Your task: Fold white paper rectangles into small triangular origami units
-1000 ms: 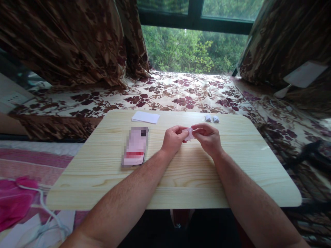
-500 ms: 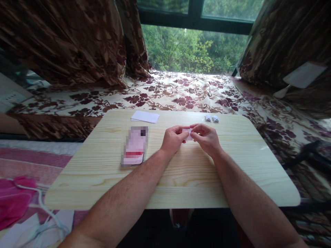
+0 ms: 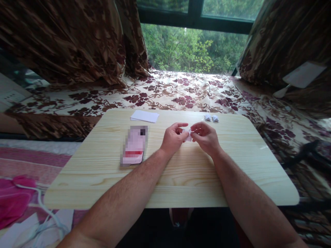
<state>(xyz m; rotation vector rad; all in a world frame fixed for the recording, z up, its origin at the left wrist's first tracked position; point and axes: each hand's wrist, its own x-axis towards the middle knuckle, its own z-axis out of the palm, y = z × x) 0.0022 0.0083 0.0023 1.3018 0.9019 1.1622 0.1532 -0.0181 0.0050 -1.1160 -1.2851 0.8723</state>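
A small piece of folded white paper (image 3: 189, 136) is held between my two hands above the middle of the table. My left hand (image 3: 173, 137) pinches its left side, with the index finger stretched out over the top. On the other side, the thumb and fingers of my right hand (image 3: 205, 137) grip the right edge. My fingers cover much of the paper, so its exact folded shape is hidden. Two small folded paper pieces with raised peaks (image 3: 211, 118) lie side by side near the table's far edge, beyond my right hand.
The pale wooden table (image 3: 186, 186) bears a stack of white paper slips (image 3: 144, 116) at the back left and a pink phone (image 3: 134, 144) left of my forearm. Behind it runs a flower-patterned cloth ledge (image 3: 186, 89). A white lamp (image 3: 303, 75) stands at right.
My left index finger has lifted and straightened away from the paper. The paper has tilted slightly between my fingers; both hands stay in nearly the same place.
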